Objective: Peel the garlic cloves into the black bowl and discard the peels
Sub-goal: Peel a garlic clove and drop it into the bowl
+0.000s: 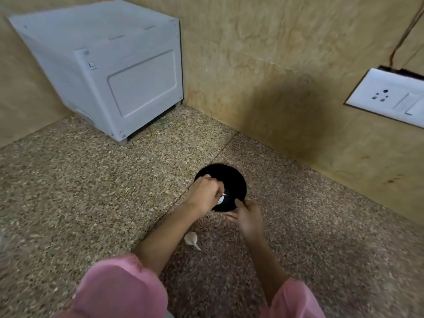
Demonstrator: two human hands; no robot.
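The left hand (206,193) pinches a pale garlic piece (221,198) over the black bowl (226,174), probably so it drops inside. The right hand (247,216) grips the bowl's near rim, apparently steadying it. Another clove (191,238) waits on the counter (91,180) beside the left forearm.

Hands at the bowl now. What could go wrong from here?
Peel may drop into the black bowl: the left hand pinches a garlic piece right over it. The left forearm may knock the loose clove beside it on the counter. The right hand grips only the bowl's near rim; it might tip.
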